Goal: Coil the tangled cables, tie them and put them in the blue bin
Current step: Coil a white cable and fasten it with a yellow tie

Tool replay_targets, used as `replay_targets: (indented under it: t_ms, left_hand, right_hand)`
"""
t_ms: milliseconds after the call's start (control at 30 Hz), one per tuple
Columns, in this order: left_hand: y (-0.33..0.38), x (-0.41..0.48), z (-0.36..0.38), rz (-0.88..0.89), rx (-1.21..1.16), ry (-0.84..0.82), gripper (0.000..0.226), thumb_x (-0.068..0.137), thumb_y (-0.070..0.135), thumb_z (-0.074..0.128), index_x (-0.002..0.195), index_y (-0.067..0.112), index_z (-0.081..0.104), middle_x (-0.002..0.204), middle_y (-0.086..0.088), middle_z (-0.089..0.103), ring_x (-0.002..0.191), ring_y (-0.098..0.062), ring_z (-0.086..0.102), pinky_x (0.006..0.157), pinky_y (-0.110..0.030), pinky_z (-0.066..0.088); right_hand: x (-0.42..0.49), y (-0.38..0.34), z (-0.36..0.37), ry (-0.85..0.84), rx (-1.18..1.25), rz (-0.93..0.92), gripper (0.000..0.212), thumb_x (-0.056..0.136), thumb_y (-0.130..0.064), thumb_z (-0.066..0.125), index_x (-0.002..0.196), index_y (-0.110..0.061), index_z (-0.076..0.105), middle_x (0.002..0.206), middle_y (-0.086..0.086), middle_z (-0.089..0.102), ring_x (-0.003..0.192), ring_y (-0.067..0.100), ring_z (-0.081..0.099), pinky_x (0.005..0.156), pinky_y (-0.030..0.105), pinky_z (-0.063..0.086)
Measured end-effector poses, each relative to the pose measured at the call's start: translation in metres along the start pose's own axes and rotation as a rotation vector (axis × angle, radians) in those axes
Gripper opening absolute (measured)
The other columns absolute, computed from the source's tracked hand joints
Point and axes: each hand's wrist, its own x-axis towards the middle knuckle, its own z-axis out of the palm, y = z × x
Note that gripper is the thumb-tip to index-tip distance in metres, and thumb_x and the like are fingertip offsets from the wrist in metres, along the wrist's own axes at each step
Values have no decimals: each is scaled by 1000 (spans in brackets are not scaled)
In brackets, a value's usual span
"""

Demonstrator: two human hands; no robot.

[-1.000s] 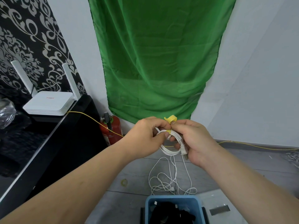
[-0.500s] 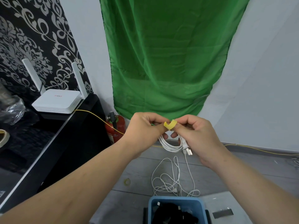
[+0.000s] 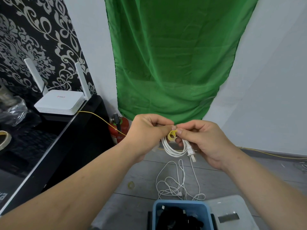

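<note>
Currently, a yellow tie [image 3: 172,136] on a coiled white cable [image 3: 174,149] is pinched by the left hand [image 3: 146,130] and right hand [image 3: 205,140], above the near blue bin [image 3: 180,203].

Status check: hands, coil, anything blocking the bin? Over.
Left hand, right hand pinch yellow tie on coil. Coil aloft, not in bin. Tangled cable on floor behind bin; path open.
</note>
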Motion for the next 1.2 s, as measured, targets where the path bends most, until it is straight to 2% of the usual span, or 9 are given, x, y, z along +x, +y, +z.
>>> replay_targets:
  t_ms: [100, 233, 400, 500, 700, 800, 967, 1100, 1200]
  left_hand:
    - [1, 0, 0, -34, 18, -34, 9, 79, -2, 83, 85, 2, 77, 74, -17, 74, 63, -24, 65, 60, -31, 55]
    - [2, 1, -2, -52, 66, -88, 9, 78, -4, 82, 84, 0, 77, 82, -24, 75, 67, -27, 66, 68, -35, 57]
    - [0, 0, -4, 31, 260, -124, 8, 81, -1, 82, 87, -1, 77, 74, -18, 72, 58, -13, 60, 54, -20, 50]
    - [-1, 2, -6, 71, 308, -142, 7, 81, 2, 83, 86, 2, 77, 72, -12, 72, 60, -12, 58, 54, -20, 48]
    - [-3, 2, -3, 118, 388, -154, 7, 82, 3, 82, 86, 4, 77, 69, -3, 69, 57, -10, 55, 55, -23, 48]
    - [-5, 2, -1, 147, 392, -157, 6, 84, 4, 81, 88, 5, 76, 68, -1, 67, 56, -9, 53, 54, -24, 48]
    - [-6, 0, -1, 223, 534, -175, 7, 87, 9, 78, 90, 15, 80, 64, 11, 65, 54, -6, 49, 55, -17, 43]
    - [-10, 1, -1, 284, 615, -178, 11, 88, 12, 76, 91, 21, 82, 84, 4, 75, 73, -15, 65, 71, -27, 53]
    - [-12, 3, -2, 336, 622, -175, 14, 87, 11, 76, 95, 21, 82, 88, 6, 75, 78, -9, 65, 75, -24, 53]
  right_hand:
    - [1, -1, -3, -29, -61, 4, 15, 77, 1, 81, 91, -1, 76, 85, 24, 76, 68, 22, 71, 62, 27, 60]
    - [2, -3, -7, -81, -133, 4, 19, 79, 9, 79, 95, 2, 71, 86, 21, 76, 70, 24, 72, 70, 30, 63]
    - [2, 3, -4, -67, -379, -82, 19, 79, 2, 83, 93, -6, 72, 84, 18, 74, 70, 20, 69, 71, 32, 59]
    - [1, 4, -4, -73, -404, -85, 25, 75, -5, 89, 93, -8, 73, 87, 15, 75, 72, 17, 65, 72, 35, 57]
    - [4, 9, -1, -54, -551, -140, 24, 75, -5, 84, 87, -16, 67, 70, -5, 65, 63, 11, 56, 64, 37, 51]
    - [5, 10, -1, -3, -601, -133, 21, 75, -12, 82, 88, -19, 67, 72, 2, 69, 62, 14, 57, 61, 39, 50]
    - [1, 7, 0, -27, -658, -76, 15, 83, -14, 75, 94, -22, 70, 65, 10, 72, 40, 9, 50, 43, 20, 37]
    - [-1, 8, 0, -37, -600, -14, 19, 86, -16, 73, 102, -25, 69, 65, 6, 74, 48, 17, 51, 43, 23, 37]
    - [-2, 9, 1, -25, -604, -24, 30, 89, -18, 72, 116, -27, 66, 70, 4, 77, 44, 5, 53, 43, 18, 37]
